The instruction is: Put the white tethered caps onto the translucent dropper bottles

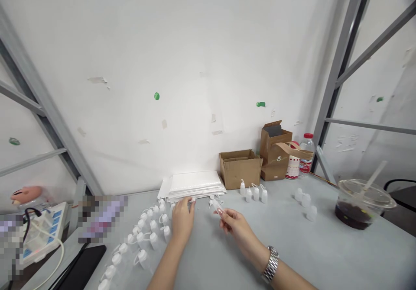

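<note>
My right hand [234,224], with a metal watch at the wrist, pinches a small translucent squeeze bottle [215,204] between thumb and fingers. The white top of that bottle points away from me. To its left, my left hand [182,217] is closed, and a small white piece [193,200] shows at its fingertips; I cannot tell exactly what it is. Beside my left forearm stand several small capped bottles [142,257] in uneven rows, many with looped cap straps. Several more bottles [256,193] are upright beyond my right hand.
White padded envelopes [195,182] lie stacked against the wall, beside an open cardboard box [241,169] and a brown paper bag [273,160]. A lidded cup [354,212] of dark drink stands at right, near small translucent pieces [305,200]. A black phone [81,268] and power strip [48,238] are at left.
</note>
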Demonstrator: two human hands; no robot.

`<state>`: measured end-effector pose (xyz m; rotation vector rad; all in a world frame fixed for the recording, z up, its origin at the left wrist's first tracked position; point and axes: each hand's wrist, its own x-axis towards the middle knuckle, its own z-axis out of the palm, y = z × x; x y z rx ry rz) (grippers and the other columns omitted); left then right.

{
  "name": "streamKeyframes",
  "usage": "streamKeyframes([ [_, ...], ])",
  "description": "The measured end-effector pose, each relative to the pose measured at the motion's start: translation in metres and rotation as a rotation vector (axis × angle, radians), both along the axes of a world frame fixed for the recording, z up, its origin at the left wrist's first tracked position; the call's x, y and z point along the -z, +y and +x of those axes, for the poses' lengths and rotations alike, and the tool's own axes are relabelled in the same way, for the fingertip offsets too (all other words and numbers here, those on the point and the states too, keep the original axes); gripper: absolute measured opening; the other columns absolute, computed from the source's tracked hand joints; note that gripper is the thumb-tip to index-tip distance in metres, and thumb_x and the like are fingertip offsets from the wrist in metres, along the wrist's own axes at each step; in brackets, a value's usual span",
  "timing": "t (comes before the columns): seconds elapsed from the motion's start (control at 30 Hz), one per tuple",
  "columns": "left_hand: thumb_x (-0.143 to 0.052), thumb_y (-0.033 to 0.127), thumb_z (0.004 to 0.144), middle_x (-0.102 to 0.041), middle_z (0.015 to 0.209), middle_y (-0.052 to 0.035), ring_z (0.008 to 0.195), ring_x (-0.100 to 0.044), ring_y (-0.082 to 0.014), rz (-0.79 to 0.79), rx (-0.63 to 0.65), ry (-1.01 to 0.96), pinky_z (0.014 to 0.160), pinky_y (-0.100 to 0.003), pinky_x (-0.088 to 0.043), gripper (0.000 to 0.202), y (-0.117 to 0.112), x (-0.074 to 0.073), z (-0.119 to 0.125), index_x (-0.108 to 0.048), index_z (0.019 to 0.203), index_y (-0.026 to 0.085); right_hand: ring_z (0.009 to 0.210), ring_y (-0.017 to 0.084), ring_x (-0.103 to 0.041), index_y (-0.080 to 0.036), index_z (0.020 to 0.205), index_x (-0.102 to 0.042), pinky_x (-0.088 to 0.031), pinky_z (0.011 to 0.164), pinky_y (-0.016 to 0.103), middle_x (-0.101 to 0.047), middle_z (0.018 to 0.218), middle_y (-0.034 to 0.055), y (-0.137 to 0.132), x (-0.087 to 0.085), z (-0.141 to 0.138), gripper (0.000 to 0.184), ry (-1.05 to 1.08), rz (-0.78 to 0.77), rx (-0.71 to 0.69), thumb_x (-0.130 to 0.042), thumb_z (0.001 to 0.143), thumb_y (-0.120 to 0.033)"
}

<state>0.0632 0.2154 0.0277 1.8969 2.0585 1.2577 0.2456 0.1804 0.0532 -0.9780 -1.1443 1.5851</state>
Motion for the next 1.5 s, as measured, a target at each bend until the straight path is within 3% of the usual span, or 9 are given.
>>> streamKeyframes([
  [0.1, -0.047, 0.039, 0.078, -0.069, 0.086, -0.0088, 0.082, -0.064, -0.0204, -0.014, 0.148, -0.269, 0.075, -0.033, -0.048, 0.026, -0.005, -0.007, 0.01, -0.059, 0.083, 0.017, 0.046, 0.008, -0.039, -0.014, 0.073, -0.063, -0.029, 0.05, 0.022, -0.052, 0.053, -0.0033, 0.001, -0.002, 0.002, 0.043, 0.01, 0.009, 0.004, -0.067, 0.061, -0.055],
  [0.2, -0.06, 0.042, 0.067, -0.07, 0.081, -0.0088, 0.08, -0.065, -0.0212, -0.062, 0.379, -0.708, 0.076, -0.034, -0.048, 0.028, -0.014, -0.017, 0.022, -0.06, 0.079, 0.016, 0.047, 0.008, -0.042, -0.013, 0.072, -0.065, -0.033, 0.051, 0.023, -0.056, 0.058, -0.001, 0.001, -0.002, 0.002, 0.044, 0.028, 0.004, -0.007, -0.066, 0.061, -0.056],
  [0.27, -0.067, 0.041, 0.06, -0.07, 0.078, -0.0078, 0.078, -0.065, -0.0212, -0.091, 0.421, -0.832, 0.076, -0.034, -0.048, 0.03, -0.021, -0.024, 0.027, -0.062, 0.076, 0.016, 0.048, 0.009, -0.045, -0.013, 0.07, -0.066, -0.035, 0.053, 0.023, -0.059, 0.061, 0.0014, 0.0, -0.001, 0.001, 0.044, 0.037, 0.009, -0.033, -0.066, 0.061, -0.056],
  [0.5, -0.073, 0.04, 0.053, -0.071, 0.086, -0.0085, 0.082, -0.062, -0.0213, -0.167, 0.418, -0.949, 0.079, -0.032, -0.046, 0.029, -0.031, -0.039, 0.031, -0.069, 0.07, 0.017, 0.052, 0.009, -0.046, -0.011, 0.071, -0.065, -0.036, 0.055, 0.023, -0.057, 0.058, 0.0002, 0.002, 0.009, 0.001, 0.037, -0.003, 0.081, -0.076, -0.066, 0.067, -0.048],
  [0.7, -0.077, 0.038, 0.048, -0.071, 0.091, -0.0098, 0.087, -0.062, -0.0218, -0.213, 0.378, -1.171, 0.082, -0.032, -0.044, 0.035, -0.033, -0.034, 0.033, -0.071, 0.074, 0.016, 0.049, 0.01, -0.044, -0.013, 0.066, -0.06, -0.035, 0.053, 0.024, -0.053, 0.053, -0.0016, 0.005, 0.005, 0.002, 0.039, -0.176, 0.211, -0.069, -0.063, 0.066, -0.052],
  [0.87, -0.076, 0.043, 0.049, -0.072, 0.081, -0.0098, 0.087, -0.061, -0.0219, -0.26, 0.372, -1.174, 0.085, -0.032, -0.042, 0.04, -0.031, -0.026, 0.033, -0.072, 0.076, 0.015, 0.051, 0.011, -0.045, -0.016, 0.065, -0.056, -0.035, 0.054, 0.024, -0.052, 0.053, -0.0022, 0.0, 0.003, 0.0, 0.036, -0.33, 0.322, 0.008, -0.061, 0.069, -0.051],
  [1.2, -0.072, 0.043, 0.054, -0.072, 0.087, -0.0114, 0.09, -0.062, -0.0256, -0.165, 0.39, -1.107, 0.09, -0.04, -0.04, 0.035, -0.025, -0.017, 0.04, -0.071, 0.074, 0.015, 0.041, 0.007, -0.03, -0.014, 0.069, -0.058, -0.024, 0.046, 0.023, -0.039, 0.044, -0.0072, 0.008, 0.009, 0.001, 0.046, -0.07, 0.088, -0.156, -0.057, 0.067, -0.06],
  [1.33, -0.071, 0.044, 0.056, -0.071, 0.09, -0.0104, 0.095, -0.06, -0.0245, -0.189, 0.352, -1.157, 0.093, -0.037, -0.038, 0.035, -0.026, -0.011, 0.042, -0.072, 0.077, 0.016, 0.051, 0.012, -0.043, -0.017, 0.066, -0.053, -0.034, 0.054, 0.026, -0.05, 0.053, -0.0014, 0.005, 0.009, 0.002, 0.041, -0.352, 0.286, -0.02, -0.05, 0.074, -0.057],
  [1.5, -0.071, 0.044, 0.056, -0.072, 0.089, -0.0102, 0.097, -0.06, -0.0253, -0.212, 0.279, -1.193, 0.094, -0.037, -0.038, 0.035, -0.033, -0.009, 0.044, -0.073, 0.076, 0.016, 0.078, 0.022, -0.05, -0.019, 0.089, -0.06, -0.038, 0.074, 0.032, -0.062, 0.081, 0.0076, -0.003, 0.015, 0.007, 0.024, -0.599, 0.551, 0.135, -0.05, 0.081, -0.04],
])
